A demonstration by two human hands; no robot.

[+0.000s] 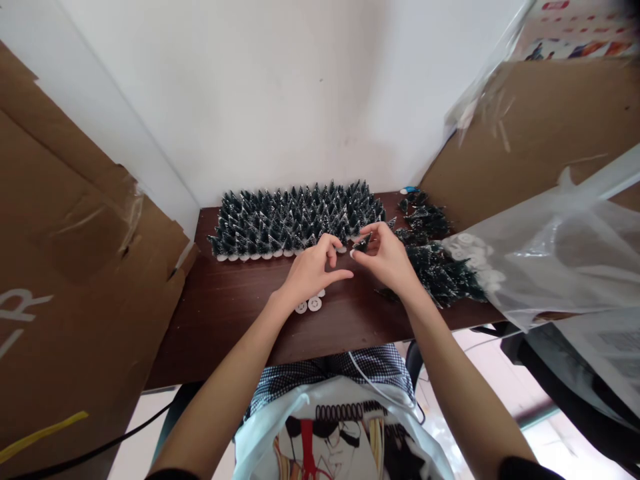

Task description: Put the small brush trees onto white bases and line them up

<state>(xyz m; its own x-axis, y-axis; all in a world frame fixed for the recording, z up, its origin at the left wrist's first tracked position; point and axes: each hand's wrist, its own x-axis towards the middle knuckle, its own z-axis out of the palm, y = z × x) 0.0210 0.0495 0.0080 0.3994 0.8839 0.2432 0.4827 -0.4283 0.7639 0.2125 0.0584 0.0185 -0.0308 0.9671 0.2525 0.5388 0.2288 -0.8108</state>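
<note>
My right hand [389,259] pinches a miniature snow-tipped Christmas tree [363,243], which lies tilted with its white round base toward my left hand. My left hand [316,267] hovers just beside it, thumb stretched out and apart from the bent fingers, with nothing seen between them. Behind both hands stand closely packed rows of upright miniature trees [295,217] on white bases. A few loose white round bases [315,304] lie on the table below my left hand, one partly hidden by it. To the right of my right hand is a pile of loose trees [443,273].
White bases [469,250] spill beside a clear plastic bag [565,247] at the right. Cardboard boxes stand left [75,247] and right [555,120] of the brown table [225,313]. A white wall [280,100] rises behind. A small blue-and-white object [409,190] lies at the back.
</note>
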